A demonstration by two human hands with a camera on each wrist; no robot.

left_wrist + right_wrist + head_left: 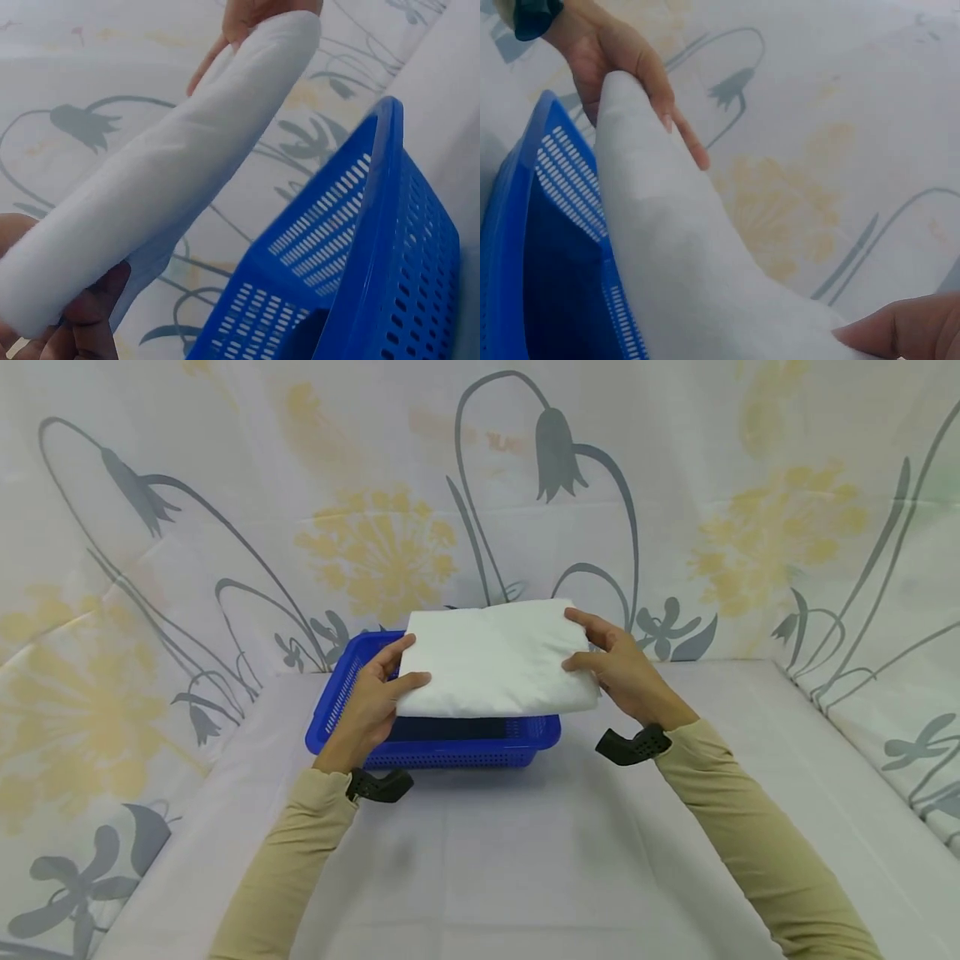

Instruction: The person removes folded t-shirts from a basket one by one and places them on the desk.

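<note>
A folded white cloth (pixel 495 660) is held up level above a blue plastic basket (pixel 442 758), covering much of its opening in the head view. My left hand (pixel 367 702) grips the cloth's left end, thumb on top and fingers beneath. At the other end my right hand (pixel 626 672) pinches the right edge between thumb and fingers. In the left wrist view the cloth (pixel 165 165) shows a thick rounded fold along its near side. Something dark (pixel 450 729) lies inside the basket, mostly hidden under the cloth.
The basket stands on a white-covered table (pixel 510 860), toward its back left. Behind and at both sides hangs a pale curtain (pixel 675 410) printed with grey and yellow flowers. Black bands (pixel 633 745) sit on both wrists.
</note>
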